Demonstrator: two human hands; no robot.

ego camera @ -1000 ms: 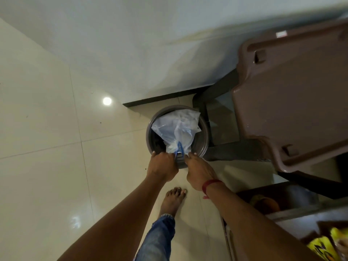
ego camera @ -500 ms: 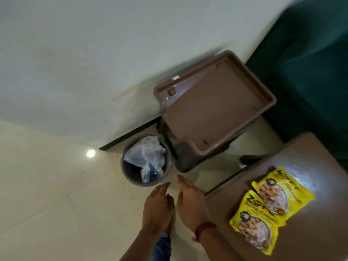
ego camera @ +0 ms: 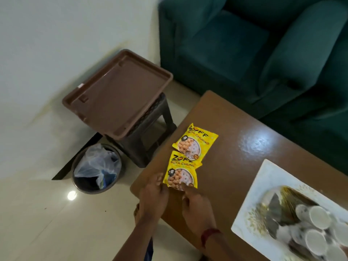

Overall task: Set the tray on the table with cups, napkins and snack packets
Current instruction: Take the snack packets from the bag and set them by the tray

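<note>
Head view: the near packet (ego camera: 180, 173) of soya chunks overlaps the far packet (ego camera: 195, 142), so a careless drag could pull both along. They also sit close to the bench (ego camera: 235, 129) edge with the bin (ego camera: 96, 168) on the floor beside it, so a slip could send one off. The near packet lies right at my fingertips. My left grip (ego camera: 153, 194) touches its left corner and my right grip (ego camera: 195, 206) its bottom edge. Can't tell if either is pinching it. The white tray (ego camera: 263, 178) with cups (ego camera: 318, 217) sits well off to my right.
</note>
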